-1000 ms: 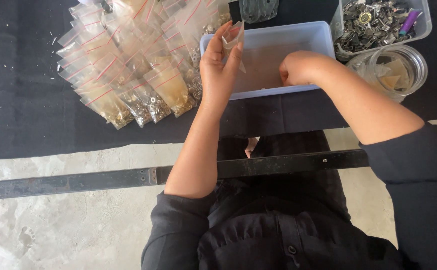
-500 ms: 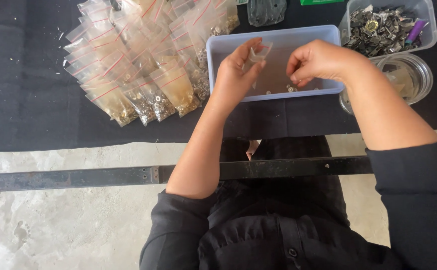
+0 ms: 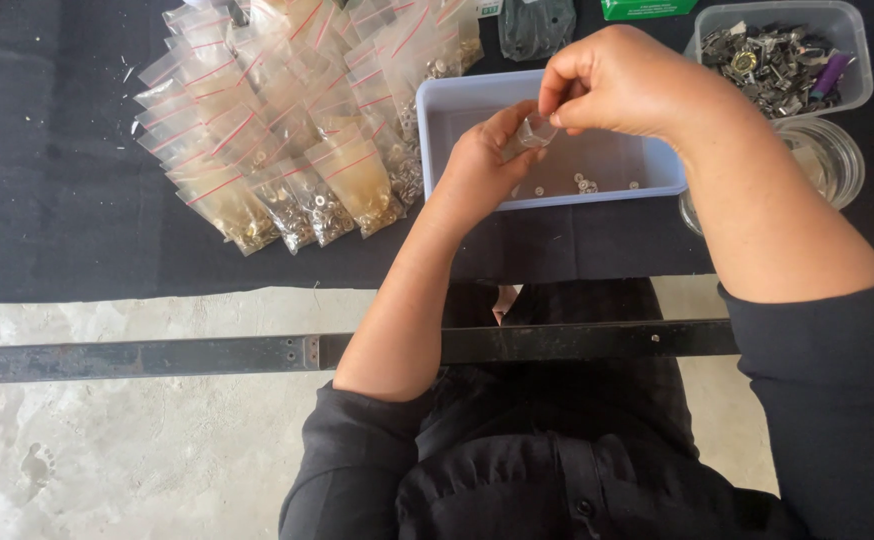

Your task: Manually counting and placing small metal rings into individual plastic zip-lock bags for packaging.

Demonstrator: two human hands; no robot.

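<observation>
Head view, the only one supplied. We find both hands raised together over a shallow pale-blue tray on the dark table cover. The left hand and right hand meet on a small clear bag, each pinching it between thumb and fingertips; we judge the left steadies it while the right works at its mouth, though whether the bag is open or sealed we cannot tell. Holding it directly above the tray seems meant to catch anything dropped: a few small metal washers lie loose on the tray floor. To the left, a heap of filled clear bags with red seal strips lies fanned out. At right stand a clear tub of mixed metal parts and a glass jar, both within reach
</observation>
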